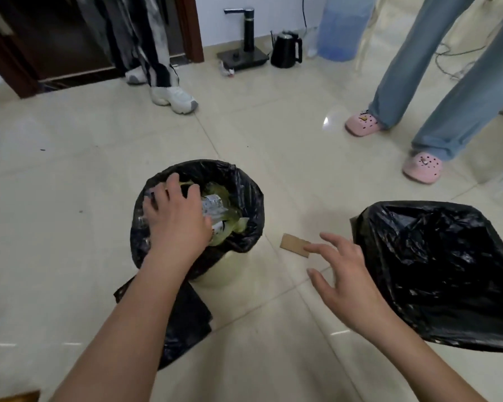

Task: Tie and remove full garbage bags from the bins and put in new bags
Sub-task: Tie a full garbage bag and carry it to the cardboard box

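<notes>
Round pale bin (215, 274) on the tile floor, glossy black bag (244, 198) folded over its rim, stuffed with wrappers — left hand (174, 219) reaches in, grip unclear. Right hand (343, 274) hovers spread, holding nothing — second black-lined bin (436, 271) just beside it.

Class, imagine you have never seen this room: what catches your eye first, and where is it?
The left hand reaching into the full bin bag at centre, over crumpled rubbish. Next, the right hand spread open above the floor beside the second black-lined bin at right. Pink clogs stand behind.
</notes>
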Available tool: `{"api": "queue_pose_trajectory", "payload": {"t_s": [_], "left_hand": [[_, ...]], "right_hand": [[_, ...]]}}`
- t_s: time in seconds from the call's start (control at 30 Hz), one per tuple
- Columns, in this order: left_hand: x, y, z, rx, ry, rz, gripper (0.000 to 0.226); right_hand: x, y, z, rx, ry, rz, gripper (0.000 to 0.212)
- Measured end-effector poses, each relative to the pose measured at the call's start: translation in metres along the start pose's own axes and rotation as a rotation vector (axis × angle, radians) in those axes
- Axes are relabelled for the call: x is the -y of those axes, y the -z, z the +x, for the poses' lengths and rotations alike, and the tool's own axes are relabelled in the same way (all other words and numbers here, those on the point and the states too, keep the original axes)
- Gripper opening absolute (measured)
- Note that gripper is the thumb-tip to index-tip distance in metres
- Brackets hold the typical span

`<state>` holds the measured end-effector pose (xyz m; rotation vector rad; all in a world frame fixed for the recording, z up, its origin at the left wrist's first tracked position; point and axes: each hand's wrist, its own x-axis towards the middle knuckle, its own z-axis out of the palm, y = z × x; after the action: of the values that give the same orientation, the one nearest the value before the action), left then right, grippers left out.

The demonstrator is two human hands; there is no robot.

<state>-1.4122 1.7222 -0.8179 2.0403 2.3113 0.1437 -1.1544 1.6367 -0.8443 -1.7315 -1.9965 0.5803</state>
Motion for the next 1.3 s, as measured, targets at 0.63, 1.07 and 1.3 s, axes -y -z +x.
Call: {"api": "queue_pose_trajectory", "payload": {"t_s": [0.63, 1.07, 1.3], "left_hand": [[0.074, -0.030, 0.027, 0.056, 0.140, -0.315, 0.081], [0.093, -0.026, 0.008, 0.232, 0.489, -0.887, 0.052], [0.084, -0.019, -0.008, 0.312, 0.558, -0.807, 0.045]], "right_hand": [[0.047, -0.026, 0.115, 0.158, -0.448, 0.089, 0.047], [0.044, -0.053, 0.148, 0.169, -0.375, 0.407, 0.028], [0.033, -0.049, 0.146, -0.049, -0.556, 0.616, 0.047]]}}
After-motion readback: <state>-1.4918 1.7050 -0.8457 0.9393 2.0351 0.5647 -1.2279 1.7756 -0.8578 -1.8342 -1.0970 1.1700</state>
